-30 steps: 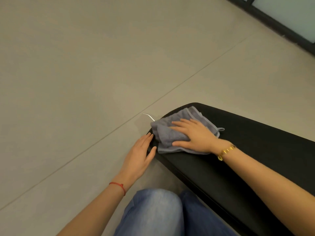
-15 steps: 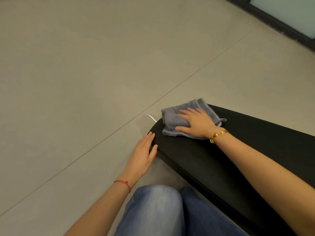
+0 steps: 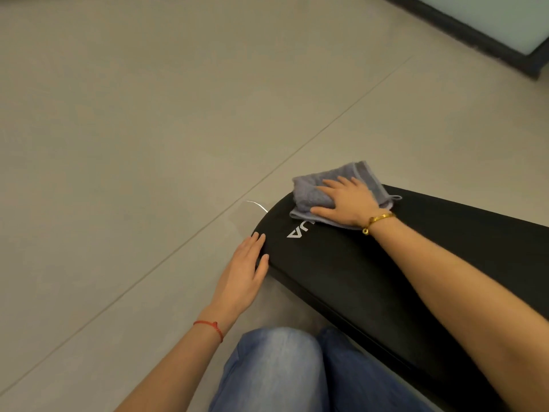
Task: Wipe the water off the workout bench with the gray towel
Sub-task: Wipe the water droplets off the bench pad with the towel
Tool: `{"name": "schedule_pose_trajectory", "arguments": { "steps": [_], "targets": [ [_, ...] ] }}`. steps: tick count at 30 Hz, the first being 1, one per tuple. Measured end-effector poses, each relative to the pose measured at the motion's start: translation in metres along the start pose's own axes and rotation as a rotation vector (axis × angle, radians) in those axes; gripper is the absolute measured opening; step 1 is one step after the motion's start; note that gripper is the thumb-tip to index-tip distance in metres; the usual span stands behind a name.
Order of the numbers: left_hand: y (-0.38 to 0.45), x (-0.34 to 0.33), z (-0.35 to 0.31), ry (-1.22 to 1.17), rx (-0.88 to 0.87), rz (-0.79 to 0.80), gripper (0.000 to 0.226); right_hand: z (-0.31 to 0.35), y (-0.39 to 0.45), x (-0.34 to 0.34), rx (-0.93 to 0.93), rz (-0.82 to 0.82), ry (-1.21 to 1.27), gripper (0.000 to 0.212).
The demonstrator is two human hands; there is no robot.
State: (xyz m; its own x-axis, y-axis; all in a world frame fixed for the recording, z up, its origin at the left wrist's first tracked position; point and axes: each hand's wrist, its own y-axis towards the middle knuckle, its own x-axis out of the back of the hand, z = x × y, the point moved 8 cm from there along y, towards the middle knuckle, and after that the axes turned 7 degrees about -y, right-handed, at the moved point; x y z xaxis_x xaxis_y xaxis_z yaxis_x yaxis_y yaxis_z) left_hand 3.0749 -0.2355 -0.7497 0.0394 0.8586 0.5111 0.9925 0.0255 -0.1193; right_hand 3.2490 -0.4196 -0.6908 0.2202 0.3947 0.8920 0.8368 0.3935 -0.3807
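The black padded workout bench [image 3: 386, 263] runs from the middle of the view to the lower right, with white lettering near its rounded end. A bunched gray towel [image 3: 309, 191] lies on the far edge of that end, part of it hanging past the pad. My right hand [image 3: 347, 203] presses flat on the towel, fingers spread, a gold bracelet on the wrist. My left hand [image 3: 243, 278] rests flat against the near corner of the bench end, fingers together, holding nothing. No water is visible on the pad.
Grey tiled floor [image 3: 148, 144] surrounds the bench. A thin white wire [image 3: 257, 205] shows just beyond the bench end. A dark window frame [image 3: 490, 46] crosses the top right. My knees in blue jeans [image 3: 282, 370] are at the bottom, beside the bench.
My right hand has pushed the towel away from me, from the near side of the bench end to its far edge, uncovering the white lettering. My left hand has stayed at the corner.
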Motion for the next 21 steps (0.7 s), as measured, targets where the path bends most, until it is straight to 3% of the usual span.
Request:
{"name": "schedule_pose_trajectory", "arguments": {
  "steps": [3, 7, 9, 13, 16, 21],
  "targets": [
    [0.0, 0.001, 0.0, 0.013, -0.003, 0.004, 0.051, 0.046, -0.039, 0.006, 0.212, -0.034, 0.031, 0.092],
    [0.0, 0.001, -0.001, 0.039, -0.005, 0.015, 0.052, 0.049, -0.118, 0.015, 0.382, -0.108, 0.11, 0.079],
    [0.001, 0.0, -0.001, 0.026, 0.009, 0.011, 0.052, 0.023, -0.132, 0.021, 0.355, -0.122, 0.127, 0.077],
    [0.004, -0.006, -0.008, 0.004, 0.0, 0.002, 0.051, -0.038, -0.093, 0.029, 0.093, -0.139, 0.092, 0.088],
    [0.004, -0.006, -0.009, -0.023, 0.009, -0.024, 0.05, -0.036, -0.047, 0.011, -0.078, -0.044, -0.009, 0.079],
    [0.003, -0.006, -0.007, -0.021, -0.001, -0.016, 0.05, 0.044, -0.059, 0.009, 0.154, -0.07, -0.006, 0.073]
  ]
}}
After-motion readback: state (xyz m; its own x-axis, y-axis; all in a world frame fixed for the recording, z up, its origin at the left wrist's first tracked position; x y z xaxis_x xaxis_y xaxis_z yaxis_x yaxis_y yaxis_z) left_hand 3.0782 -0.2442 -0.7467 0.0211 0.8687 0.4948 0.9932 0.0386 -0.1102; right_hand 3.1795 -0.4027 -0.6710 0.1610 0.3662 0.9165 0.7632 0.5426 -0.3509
